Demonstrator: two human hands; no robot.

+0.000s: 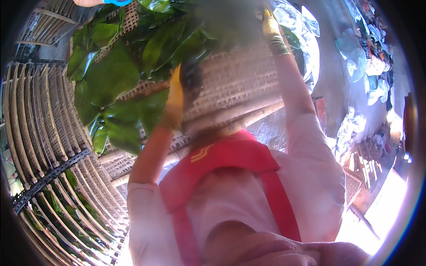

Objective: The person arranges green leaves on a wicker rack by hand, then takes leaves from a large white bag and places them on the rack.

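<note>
A heap of large green leaves [133, 57] lies on a woven bamboo tray [235, 80]. Both my arms reach up to it in yellow gloves. My left hand [176, 91] is at the lower edge of the heap, touching the leaves, with a dark blurred shape beside it. My right hand [270, 26] is pushed into the top of the heap and its fingers are hidden by leaves. The blur hides whether either hand grips anything. My red apron [230, 155] over a pale shirt fills the lower middle.
Slatted bamboo racks [40, 128] with a dark metal bar [49, 175] curve along the left, with more leaves below them. Another person's hand [88, 2] with a blue band shows at the top left. Shiny plastic sheeting [306, 40] and scattered clutter [368, 150] lie on the right.
</note>
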